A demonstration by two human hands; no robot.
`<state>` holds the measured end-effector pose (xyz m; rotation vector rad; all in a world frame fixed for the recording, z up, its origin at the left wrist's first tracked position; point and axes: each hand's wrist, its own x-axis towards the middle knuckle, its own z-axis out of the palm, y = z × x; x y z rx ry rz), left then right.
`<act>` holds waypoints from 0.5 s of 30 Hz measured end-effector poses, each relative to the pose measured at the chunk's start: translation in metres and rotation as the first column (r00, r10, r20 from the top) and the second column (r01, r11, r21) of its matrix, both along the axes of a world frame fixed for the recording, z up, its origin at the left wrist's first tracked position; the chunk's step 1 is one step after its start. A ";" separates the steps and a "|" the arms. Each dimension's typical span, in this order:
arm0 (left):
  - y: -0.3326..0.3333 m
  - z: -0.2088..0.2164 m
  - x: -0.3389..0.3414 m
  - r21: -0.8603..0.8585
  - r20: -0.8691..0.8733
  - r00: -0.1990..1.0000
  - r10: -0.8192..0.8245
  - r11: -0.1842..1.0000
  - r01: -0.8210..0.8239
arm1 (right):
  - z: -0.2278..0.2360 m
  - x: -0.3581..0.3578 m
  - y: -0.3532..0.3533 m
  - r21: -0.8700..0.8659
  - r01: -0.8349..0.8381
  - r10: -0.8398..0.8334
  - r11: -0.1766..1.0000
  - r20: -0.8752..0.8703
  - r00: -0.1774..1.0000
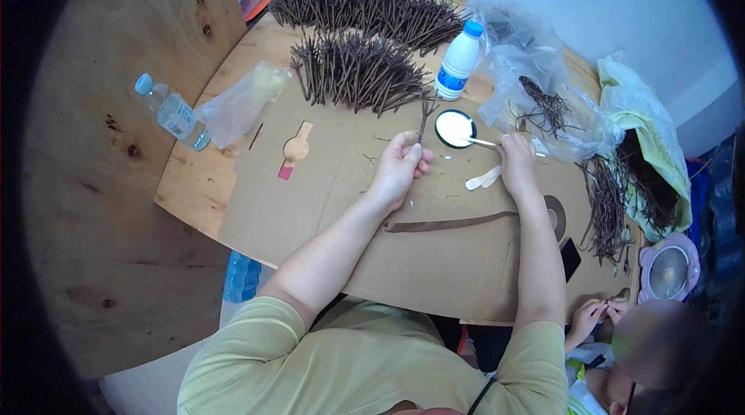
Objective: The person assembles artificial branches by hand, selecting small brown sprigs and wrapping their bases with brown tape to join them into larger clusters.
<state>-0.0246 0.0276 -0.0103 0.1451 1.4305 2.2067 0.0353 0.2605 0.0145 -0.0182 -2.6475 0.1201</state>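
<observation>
As left fingers pinch a twig, jutting beyond — right fingers gripping a stick

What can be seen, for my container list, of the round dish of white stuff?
The shallow, round dish has a dark rim, possibly plastic, and holds smooth-looking white stuff. It lies flat on the cardboard, near the white bottle. The thin pale stick in the right hand crosses its right edge, tip at the white.
</observation>
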 end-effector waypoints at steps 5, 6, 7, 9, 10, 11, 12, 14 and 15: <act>0.003 -0.002 -0.003 0.032 0.048 0.999 -0.021 0.999 0.019 | -0.001 0.002 -0.001 -0.103 0.005 -0.008 0.995 -0.032 0.999; 0.004 -0.001 -0.003 0.059 0.084 0.996 -0.036 0.998 0.031 | -0.001 0.004 -0.001 -0.159 0.003 -0.008 0.987 -0.027 1.000; 0.004 0.000 -0.003 0.086 0.119 0.992 -0.051 0.995 0.041 | -0.001 0.006 -0.001 -0.214 0.002 -0.007 0.977 -0.021 1.000; 0.004 0.001 -0.004 0.169 0.194 0.976 -0.095 0.984 0.062 | 0.000 0.011 -0.003 -0.339 -0.012 0.008 0.941 -0.012 1.000; 0.004 0.001 -0.004 0.223 0.232 0.965 -0.124 0.972 0.071 | 0.001 0.013 -0.006 -0.409 -0.024 0.022 0.912 -0.010 1.000; 0.004 0.001 -0.005 0.278 0.268 0.951 -0.155 0.957 0.078 | 0.003 0.015 -0.009 -0.476 -0.035 0.036 0.879 -0.008 0.999; 0.003 0.000 -0.005 0.314 0.292 0.938 -0.187 0.945 0.091 | 0.005 0.016 -0.013 -0.494 -0.042 0.043 0.868 -0.009 0.999; 0.001 -0.002 -0.006 0.387 0.335 0.907 -0.254 0.915 0.113 | 0.009 0.017 -0.024 -0.531 -0.055 0.058 0.846 -0.011 0.998; 0.002 -0.001 -0.006 0.412 0.339 0.898 -0.281 0.903 0.126 | 0.010 0.017 -0.027 -0.542 -0.058 0.060 0.838 -0.014 0.998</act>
